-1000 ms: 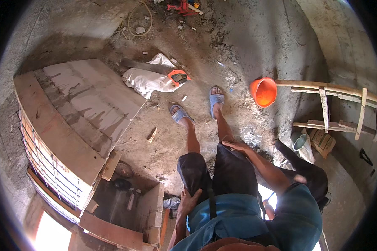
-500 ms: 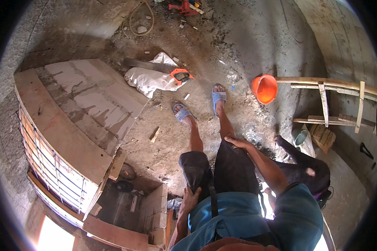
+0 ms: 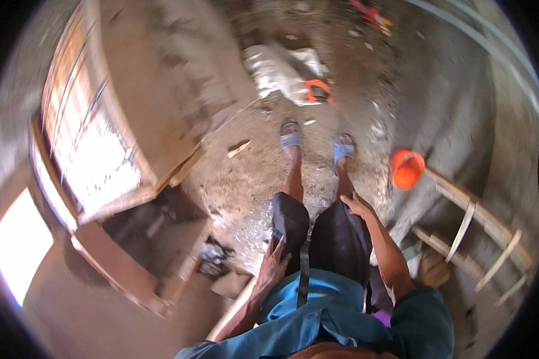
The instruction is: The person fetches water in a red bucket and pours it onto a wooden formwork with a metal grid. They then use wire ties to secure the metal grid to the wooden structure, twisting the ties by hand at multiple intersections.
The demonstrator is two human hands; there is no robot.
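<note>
I sit or crouch with my knees bent and both hands on my dark trousers (image 3: 341, 242). My left hand (image 3: 273, 263) lies against the left thigh, fingers stretched and a little apart. Over the right knee rests my right hand (image 3: 357, 206), its fingers spread; neither hand holds a thing. Blue sandals (image 3: 290, 140) are on my feet, flat on the rough floor. Just past them a handsaw with an orange handle (image 3: 318, 91) lies across a white sack (image 3: 275, 69). Motion blurs the picture.
An orange bucket (image 3: 406, 170) stands right of my feet, beside a wooden ladder-like frame (image 3: 479, 209). A large board-sided structure with bars (image 3: 185, 72) fills the upper left. A red tool (image 3: 370, 15) lies far off. Wood scraps (image 3: 238, 148) litter the floor.
The view has swung, so the structure, sack, saw and bucket sit elsewhere in the picture. Another person's dark-clothed leg at the right is now mostly out of sight. My hands stay on my legs.
</note>
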